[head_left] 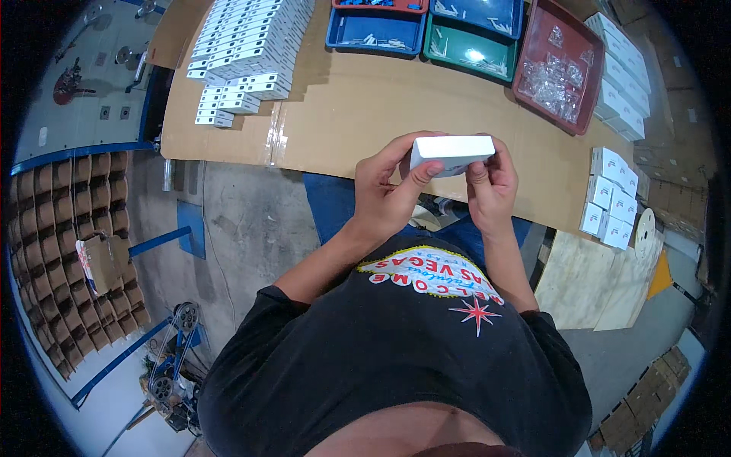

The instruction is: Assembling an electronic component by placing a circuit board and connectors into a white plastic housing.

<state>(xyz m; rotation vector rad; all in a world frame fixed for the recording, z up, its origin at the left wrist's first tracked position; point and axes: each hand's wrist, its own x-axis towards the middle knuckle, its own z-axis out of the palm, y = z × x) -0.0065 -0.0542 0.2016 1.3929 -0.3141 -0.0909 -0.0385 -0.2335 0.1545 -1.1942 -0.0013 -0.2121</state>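
A small white box (452, 149) is held up between my two hands, over the near edge of the cardboard-covered table. My left hand (390, 183) grips its left end, with the thumb across the near side and the fingers behind. At the right end my right hand (493, 183) is closed round the box, thumb on the near side. The fingertips behind the box are hidden. Its lid side looks closed, and the contents do not show.
Stacked white boxes (247, 46) stand at the far left of the table (335, 114). Blue (375, 32) and green (468, 49) trays hold small white parts; a dark red tray (563, 68) holds clear plastic bags. More white boxes (611, 198) are piled at the right.
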